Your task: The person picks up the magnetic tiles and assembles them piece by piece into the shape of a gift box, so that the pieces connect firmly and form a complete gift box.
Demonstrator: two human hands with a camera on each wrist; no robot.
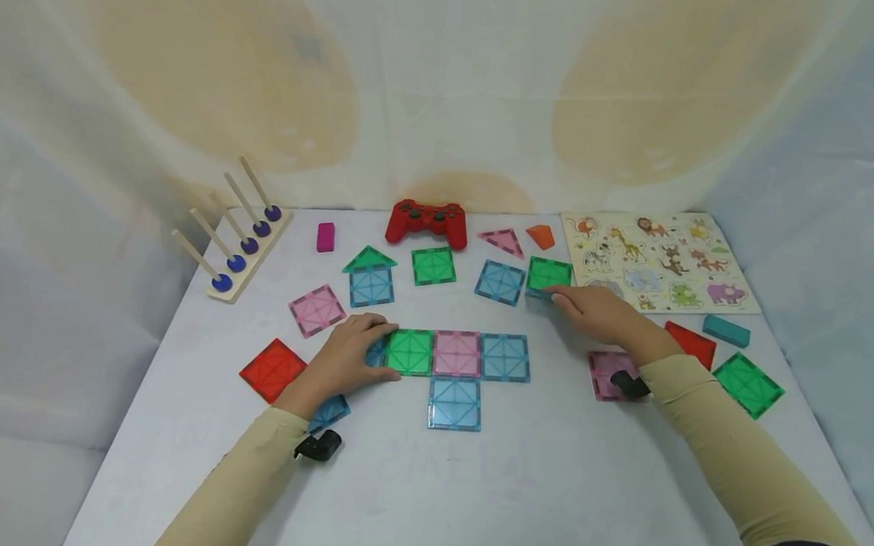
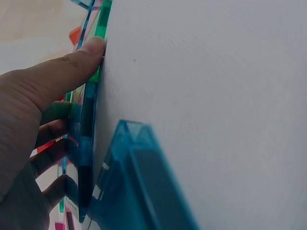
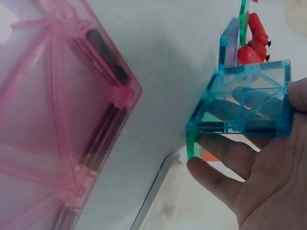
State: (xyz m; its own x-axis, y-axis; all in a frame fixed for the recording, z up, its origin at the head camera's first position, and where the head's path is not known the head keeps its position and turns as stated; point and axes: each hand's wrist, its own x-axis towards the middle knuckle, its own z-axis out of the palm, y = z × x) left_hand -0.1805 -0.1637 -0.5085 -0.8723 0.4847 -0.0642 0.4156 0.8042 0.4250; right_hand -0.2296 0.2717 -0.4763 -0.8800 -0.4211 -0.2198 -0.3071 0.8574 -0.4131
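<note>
My left hand [image 1: 348, 354] spans the left end of a row of see-through magnetic tiles. Its thumb lies along the near edge of the green square tile [image 1: 409, 352], its fingers at the far side. A blue square tile [image 2: 86, 143] at the row's end is partly hidden under the palm. Pink [image 1: 456, 354] and blue [image 1: 506, 357] tiles continue the row, and another blue tile [image 1: 454, 403] adjoins below. My right hand [image 1: 601, 317] pinches a blue square tile [image 3: 249, 98] between thumb and fingers, close by a green square tile [image 1: 550, 274].
Loose tiles surround the row, including a red square [image 1: 273, 371] and a pink square [image 1: 317, 310]. Behind stand a red game controller [image 1: 428, 221] and a wooden peg stand [image 1: 256, 255]. An animal puzzle board [image 1: 678, 279] lies at right, near a teal block [image 1: 727, 331].
</note>
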